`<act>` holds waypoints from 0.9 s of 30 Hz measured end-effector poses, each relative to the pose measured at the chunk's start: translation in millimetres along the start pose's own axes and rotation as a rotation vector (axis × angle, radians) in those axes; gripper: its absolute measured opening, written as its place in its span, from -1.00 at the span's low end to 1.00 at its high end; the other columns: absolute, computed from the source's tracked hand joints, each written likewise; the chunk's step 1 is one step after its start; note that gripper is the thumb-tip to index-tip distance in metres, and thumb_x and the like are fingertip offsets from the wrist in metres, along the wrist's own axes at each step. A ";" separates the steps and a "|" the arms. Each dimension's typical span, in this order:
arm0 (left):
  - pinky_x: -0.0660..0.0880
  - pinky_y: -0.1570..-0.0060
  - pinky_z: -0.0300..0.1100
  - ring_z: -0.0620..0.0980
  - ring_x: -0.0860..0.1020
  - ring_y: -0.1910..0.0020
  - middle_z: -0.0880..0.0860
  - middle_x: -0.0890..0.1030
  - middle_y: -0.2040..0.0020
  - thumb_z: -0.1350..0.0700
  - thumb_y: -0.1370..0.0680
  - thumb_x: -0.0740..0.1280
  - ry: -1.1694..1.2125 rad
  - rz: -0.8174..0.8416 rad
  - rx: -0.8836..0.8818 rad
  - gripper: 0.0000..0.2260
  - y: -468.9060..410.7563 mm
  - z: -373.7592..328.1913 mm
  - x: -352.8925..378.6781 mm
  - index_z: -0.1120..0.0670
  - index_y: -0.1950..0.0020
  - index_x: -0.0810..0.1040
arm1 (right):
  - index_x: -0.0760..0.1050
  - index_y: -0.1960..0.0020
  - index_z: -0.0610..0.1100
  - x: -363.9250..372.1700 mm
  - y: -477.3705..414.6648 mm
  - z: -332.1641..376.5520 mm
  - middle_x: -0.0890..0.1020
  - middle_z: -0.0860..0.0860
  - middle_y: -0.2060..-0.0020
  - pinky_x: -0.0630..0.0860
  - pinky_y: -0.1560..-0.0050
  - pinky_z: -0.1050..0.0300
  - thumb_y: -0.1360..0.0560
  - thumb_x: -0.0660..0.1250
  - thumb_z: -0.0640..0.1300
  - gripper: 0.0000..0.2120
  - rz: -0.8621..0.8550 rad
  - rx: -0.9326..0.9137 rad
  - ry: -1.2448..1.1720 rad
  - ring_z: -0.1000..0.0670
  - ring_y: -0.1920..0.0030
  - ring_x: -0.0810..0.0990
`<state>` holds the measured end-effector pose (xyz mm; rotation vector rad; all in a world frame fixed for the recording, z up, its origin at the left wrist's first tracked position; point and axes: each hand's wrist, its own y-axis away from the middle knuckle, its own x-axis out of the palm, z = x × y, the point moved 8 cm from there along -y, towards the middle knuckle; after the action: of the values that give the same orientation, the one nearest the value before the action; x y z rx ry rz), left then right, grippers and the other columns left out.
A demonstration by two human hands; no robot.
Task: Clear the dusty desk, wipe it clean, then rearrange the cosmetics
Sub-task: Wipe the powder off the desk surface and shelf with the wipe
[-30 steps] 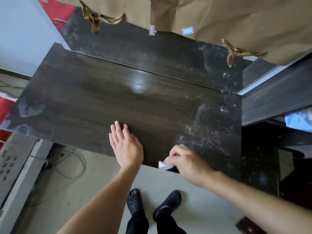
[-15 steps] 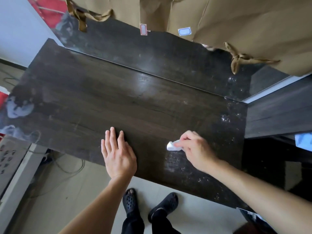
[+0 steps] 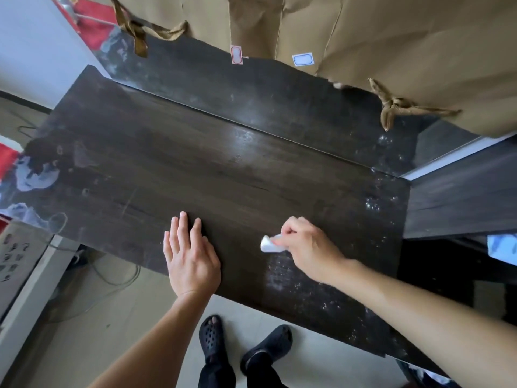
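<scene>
The right hand point(image 3: 305, 247), pinching a white wipe point(image 3: 268, 244), has moved inward from the bench point(image 3: 195, 163) edge; left hand point(image 3: 190, 256) stays flat. Dust remains rightward.

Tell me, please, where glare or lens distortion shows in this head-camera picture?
Head view: a bright glare patch sits on the desk near its back edge; the wide-angle lens bends the desk's straight edges; the right hand and white wipe look slightly soft.
</scene>
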<state>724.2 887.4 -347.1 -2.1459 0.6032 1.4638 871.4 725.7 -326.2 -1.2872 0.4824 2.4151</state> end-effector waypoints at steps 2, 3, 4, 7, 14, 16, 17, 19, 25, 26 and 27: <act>0.10 -0.44 0.10 0.20 0.23 -0.45 0.23 0.35 -0.43 0.15 -0.56 0.10 0.002 -0.007 0.001 -0.64 -0.9 0.0 -0.8 0.22 -0.29 0.47 | 0.66 0.00 -0.08 -6.7 9.0 -6.6 0.51 -0.04 0.21 0.44 0.22 0.11 -0.42 0.35 -0.38 -0.73 0.067 0.015 -0.059 -0.01 0.20 0.42; 0.11 -0.44 0.10 0.20 0.23 -0.45 0.23 0.35 -0.43 0.15 -0.56 0.10 0.003 -0.006 0.001 -0.64 -1.0 0.2 -0.3 0.22 -0.29 0.47 | 0.66 0.04 -0.09 -23.6 -0.9 -23.6 0.52 -0.08 0.22 0.40 0.22 0.13 -0.42 0.36 -0.36 -0.76 -0.026 0.081 -0.070 -0.06 0.22 0.46; 0.11 -0.44 0.10 0.20 0.23 -0.45 0.23 0.35 -0.43 0.15 -0.56 0.10 0.004 -0.004 0.000 -0.64 -1.1 0.2 0.5 0.22 -0.29 0.47 | 0.66 0.11 -0.10 -45.3 -15.1 -46.7 0.53 -0.12 0.24 0.35 0.22 0.16 -0.42 0.36 -0.35 -0.80 -0.169 0.174 -0.035 -0.13 0.23 0.50; 0.12 -0.44 0.11 0.20 0.23 -0.45 0.22 0.35 -0.43 0.15 -0.56 0.10 0.004 -0.006 0.002 -0.65 -1.0 0.0 1.5 0.21 -0.29 0.47 | 0.64 0.17 -0.18 -89.9 -53.9 -110.0 0.53 -0.23 0.18 0.36 0.16 0.11 -0.43 0.29 -0.34 -0.83 -0.423 0.513 0.091 -0.26 0.12 0.53; 0.11 -0.44 0.10 0.20 0.23 -0.45 0.22 0.35 -0.43 0.13 -0.56 0.08 -0.003 -0.003 0.007 -0.64 0.0 2.2 1.3 0.21 -0.29 0.47 | 0.58 -0.07 -0.03 15.0 15.2 21.6 0.43 -0.02 0.18 0.31 0.24 0.15 -0.52 0.19 -0.19 -0.76 -0.168 0.022 -0.020 0.00 0.17 0.36; 0.12 -0.43 0.11 0.21 0.24 -0.45 0.22 0.35 -0.43 0.14 -0.56 0.08 0.000 -0.005 0.009 -0.64 -0.3 1.7 0.9 0.21 -0.28 0.48 | 0.52 -0.02 0.04 39.3 65.2 50.9 0.36 0.07 0.18 0.22 0.24 0.25 -0.52 0.28 -0.19 -0.84 0.029 -0.029 -0.118 0.08 0.15 0.34; 0.13 -0.43 0.12 0.21 0.25 -0.45 0.22 0.36 -0.43 0.14 -0.56 0.09 0.003 -0.009 0.011 -0.64 -0.3 1.5 0.4 0.21 -0.28 0.48 | 0.51 0.03 0.04 43.2 79.3 57.1 0.35 0.09 0.19 0.21 0.23 0.26 -0.50 0.31 -0.19 -0.86 0.102 -0.045 -0.164 0.10 0.15 0.37; 0.13 -0.43 0.10 0.20 0.25 -0.44 0.22 0.36 -0.42 0.15 -0.56 0.11 0.008 -0.017 0.013 -0.65 -1.0 1.1 -0.9 0.21 -0.28 0.48 | 0.56 0.11 0.01 31.8 71.6 51.2 0.42 0.06 0.21 0.29 0.25 0.20 -0.49 0.32 -0.20 -0.88 0.115 -0.049 -0.202 0.05 0.19 0.43; 0.12 -0.44 0.09 0.19 0.25 -0.45 0.21 0.37 -0.42 0.17 -0.55 0.13 0.021 -0.018 0.015 -0.67 0.1 0.9 -0.2 0.20 -0.28 0.48 | 0.65 -0.02 -0.07 -31.6 -20.7 -41.0 0.51 -0.12 0.18 0.40 0.19 0.09 -0.41 0.25 -0.38 -0.66 -0.314 0.367 0.071 -0.17 0.16 0.48; 0.12 -0.44 0.09 0.20 0.25 -0.45 0.21 0.37 -0.42 0.18 -0.55 0.14 0.024 -0.017 0.019 -0.67 0.3 1.0 -0.1 0.20 -0.28 0.48 | 0.63 -0.07 -0.04 -22.2 -17.4 -33.8 0.49 -0.09 0.18 0.38 0.19 0.11 -0.41 0.24 -0.37 -0.63 -0.314 0.357 0.092 -0.13 0.16 0.45; 0.13 -0.44 0.10 0.20 0.25 -0.45 0.22 0.37 -0.42 0.18 -0.55 0.14 0.026 -0.017 0.024 -0.67 0.0 1.3 0.2 0.20 -0.28 0.48 | 0.61 -0.12 -0.01 -9.4 -7.8 -15.9 0.47 -0.06 0.19 0.35 0.21 0.14 -0.43 0.23 -0.34 -0.62 -0.303 0.282 0.095 -0.08 0.17 0.41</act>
<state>723.3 888.2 -347.7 -2.1493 0.6067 1.4151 891.3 723.9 -327.6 -1.2535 0.5832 1.9665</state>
